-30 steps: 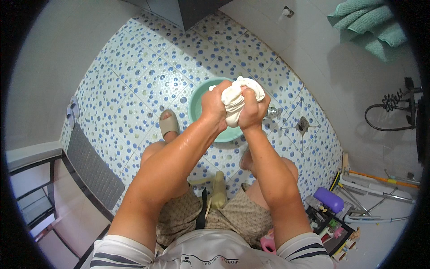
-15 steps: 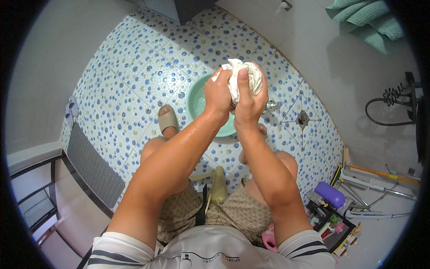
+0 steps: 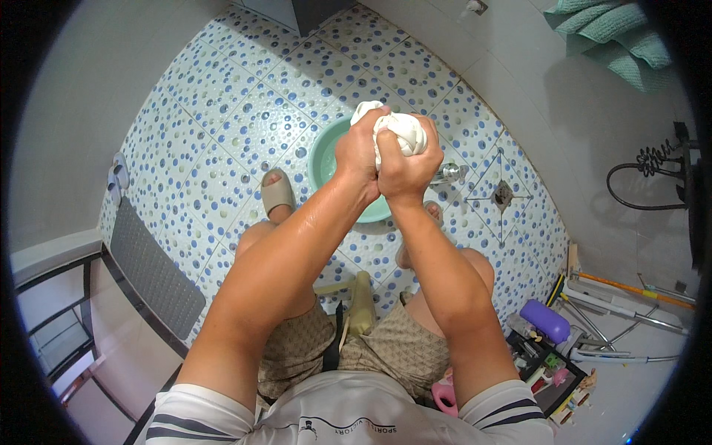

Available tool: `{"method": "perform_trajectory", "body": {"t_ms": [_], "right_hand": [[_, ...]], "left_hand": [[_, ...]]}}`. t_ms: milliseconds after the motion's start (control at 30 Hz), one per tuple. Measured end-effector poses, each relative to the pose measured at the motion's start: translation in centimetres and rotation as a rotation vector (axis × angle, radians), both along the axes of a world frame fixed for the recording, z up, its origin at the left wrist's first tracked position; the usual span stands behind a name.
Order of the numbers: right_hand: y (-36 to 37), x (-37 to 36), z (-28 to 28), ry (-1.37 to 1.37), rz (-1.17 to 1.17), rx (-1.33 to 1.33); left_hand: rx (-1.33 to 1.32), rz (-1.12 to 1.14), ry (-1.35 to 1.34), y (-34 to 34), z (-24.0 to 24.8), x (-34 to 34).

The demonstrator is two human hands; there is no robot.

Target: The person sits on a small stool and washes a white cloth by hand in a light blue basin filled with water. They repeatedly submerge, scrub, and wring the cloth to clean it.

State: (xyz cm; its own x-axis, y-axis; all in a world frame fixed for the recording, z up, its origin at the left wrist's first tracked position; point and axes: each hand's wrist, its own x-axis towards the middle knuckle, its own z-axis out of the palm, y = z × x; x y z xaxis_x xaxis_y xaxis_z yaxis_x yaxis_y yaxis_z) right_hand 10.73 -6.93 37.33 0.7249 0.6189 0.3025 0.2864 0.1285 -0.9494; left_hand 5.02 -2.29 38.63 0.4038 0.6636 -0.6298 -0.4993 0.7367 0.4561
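Observation:
A white cloth (image 3: 403,133), bunched and twisted, is gripped between my two hands. My left hand (image 3: 358,152) is closed round its left part, and a fold sticks out above those fingers. Close against it, my right hand (image 3: 409,165) wraps the larger bundle with the thumb bent over it. Both hands are held above a light green basin (image 3: 323,157) on the floor, hiding much of it. Some water shows inside the basin. The left forearm looks wet.
A metal tap (image 3: 449,173) is right of the basin, near a floor drain (image 3: 503,196). A grey mat (image 3: 156,271) and slippers (image 3: 118,178) lie left. Green towels (image 3: 612,37) hang upper right. A purple bottle (image 3: 545,320) and a cluttered rack (image 3: 552,378) stand lower right.
My right hand has turned and its fingers have closed further round the cloth, the thumb folding down. The cloth is more tightly bunched, with a fold now rising above my left hand.

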Motion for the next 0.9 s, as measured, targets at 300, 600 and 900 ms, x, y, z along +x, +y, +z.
{"method": "perform_trajectory", "body": {"t_ms": [300,600,900], "right_hand": [[0.0,0.4,0.1,0.114,-0.002,-0.024],[-0.4,0.8,0.0,0.211,0.018,-0.036],[0.7,0.9,1.6,0.779,0.174,-0.025]], "left_hand": [[0.022,0.046,0.099,-0.1,-0.6,0.5],[0.035,0.066,0.113,-0.2,-0.7,1.0],[0.565,0.228,0.374,0.0,-0.7,0.5]]}}
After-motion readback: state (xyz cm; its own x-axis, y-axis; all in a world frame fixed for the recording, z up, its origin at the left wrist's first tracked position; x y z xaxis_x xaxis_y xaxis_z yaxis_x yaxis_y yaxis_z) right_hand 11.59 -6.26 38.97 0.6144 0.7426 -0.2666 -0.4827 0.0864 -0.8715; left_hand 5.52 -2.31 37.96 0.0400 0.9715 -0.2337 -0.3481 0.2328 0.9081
